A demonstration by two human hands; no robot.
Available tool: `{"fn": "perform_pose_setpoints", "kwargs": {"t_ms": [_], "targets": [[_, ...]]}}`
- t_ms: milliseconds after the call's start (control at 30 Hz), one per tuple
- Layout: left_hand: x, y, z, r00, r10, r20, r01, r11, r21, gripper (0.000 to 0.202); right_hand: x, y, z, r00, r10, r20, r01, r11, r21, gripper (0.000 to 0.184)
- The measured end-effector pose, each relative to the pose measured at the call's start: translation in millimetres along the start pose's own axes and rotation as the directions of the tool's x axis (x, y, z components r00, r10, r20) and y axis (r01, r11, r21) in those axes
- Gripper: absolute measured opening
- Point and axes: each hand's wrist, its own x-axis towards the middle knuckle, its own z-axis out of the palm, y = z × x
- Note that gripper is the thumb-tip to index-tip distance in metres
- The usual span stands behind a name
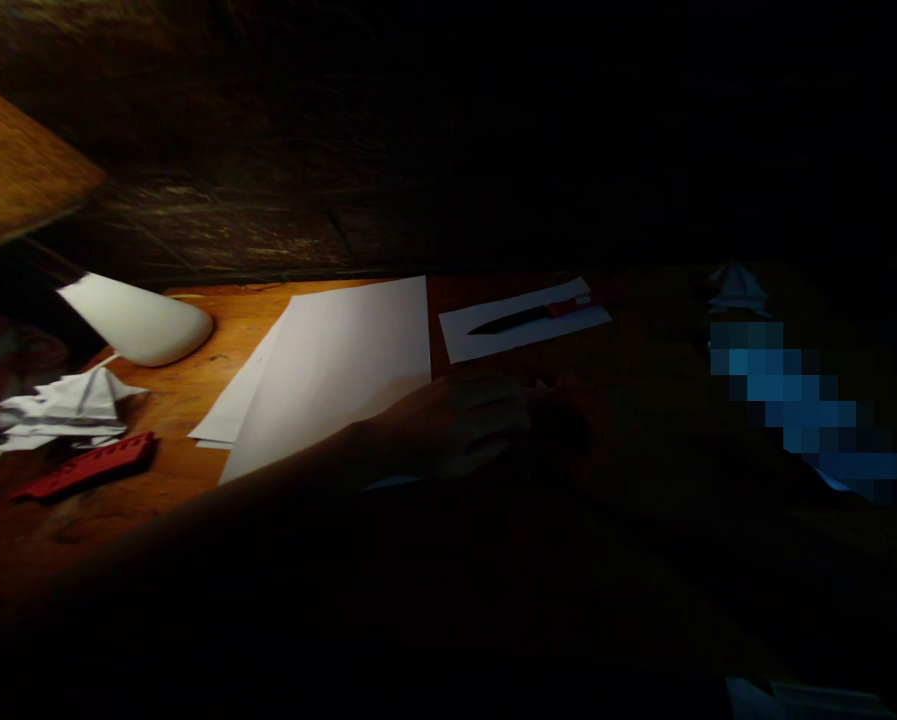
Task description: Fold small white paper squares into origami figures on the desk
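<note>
The scene is very dark. My left hand (455, 425) lies on the wooden desk (193, 420) at the lower right corner of a stack of white paper sheets (343, 360), with its fingers curled together. What lies under them is lost in shadow. My right hand (575, 410) is only a dim shape just to the right of the left one, and its fingers cannot be made out. Beyond both hands a black pen with a red end (530, 316) rests on a white paper strip (493, 338).
A white lamp head (137, 318) shines at the left. Below it are folded white paper figures (73, 400) and a flat red object (88, 465). Another folded paper piece (733, 285) sits at the far right, above a blurred blue patch (793, 400).
</note>
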Motion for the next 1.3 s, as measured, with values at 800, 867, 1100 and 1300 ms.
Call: {"fn": "perform_pose_setpoints", "kwargs": {"t_ms": [800,867,1100,1300], "targets": [[0.6,1.1,-0.4,1.000,-0.004,0.013,0.004,1.000,-0.011,0.014,-1.9,12.0,4.9,0.999,0.002,-0.041,-0.001,1.000,0.018,0.030],[0.5,1.0,-0.1,1.000,0.002,0.006,-0.002,1.000,-0.009,0.014,-2.5,11.6,4.7,0.999,-0.005,-0.046,0.006,1.000,0.018,0.029],[1.2,0.7,-0.9,1.000,0.015,-0.011,-0.016,0.999,-0.032,0.015,-1.6,3.7,-1.4,1.000,-0.014,-0.023,0.014,1.000,0.013,0.024],[2.0,1.4,-1.4,1.000,-0.004,0.002,0.004,1.000,-0.024,0.014,-0.7,2.6,0.9,1.000,-0.020,-0.013,0.019,0.999,-0.027,0.027]]}}
